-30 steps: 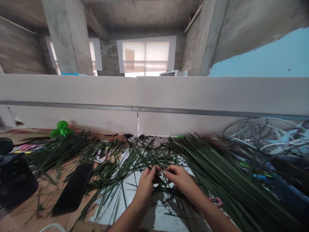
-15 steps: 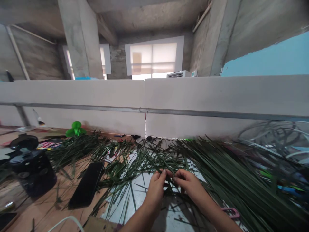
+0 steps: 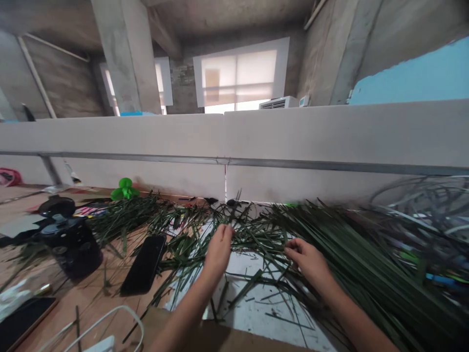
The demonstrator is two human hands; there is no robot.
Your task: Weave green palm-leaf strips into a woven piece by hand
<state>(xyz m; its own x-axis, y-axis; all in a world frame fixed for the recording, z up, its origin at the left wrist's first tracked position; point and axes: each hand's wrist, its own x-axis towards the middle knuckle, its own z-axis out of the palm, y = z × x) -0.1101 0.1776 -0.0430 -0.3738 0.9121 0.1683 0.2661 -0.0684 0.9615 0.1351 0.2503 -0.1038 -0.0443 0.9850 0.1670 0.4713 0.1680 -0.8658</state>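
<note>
My left hand (image 3: 220,244) is raised over the middle of the pile, its fingers closed on a dark green leaf strip (image 3: 237,199) that sticks up past the fingertips, somewhat blurred. To the right and apart from it, my right hand (image 3: 306,256) has thumb and forefinger pinched together. What they hold, if anything, cannot be made out against the greenery. Loose cut leaf strips (image 3: 252,239) lie tangled beneath both hands. They partly cover a white board (image 3: 252,305) scattered with small scraps.
Long leaves (image 3: 351,264) lie bundled at the right. On the left are a black phone (image 3: 144,264), a dark lidded cup (image 3: 71,244), a green plastic object (image 3: 125,189) and a white cable (image 3: 137,318). A white partition (image 3: 164,137) stands behind the table.
My hands were close together over the board and are now apart. The left has moved up and left, the right a little right and up. The view has shifted slightly.
</note>
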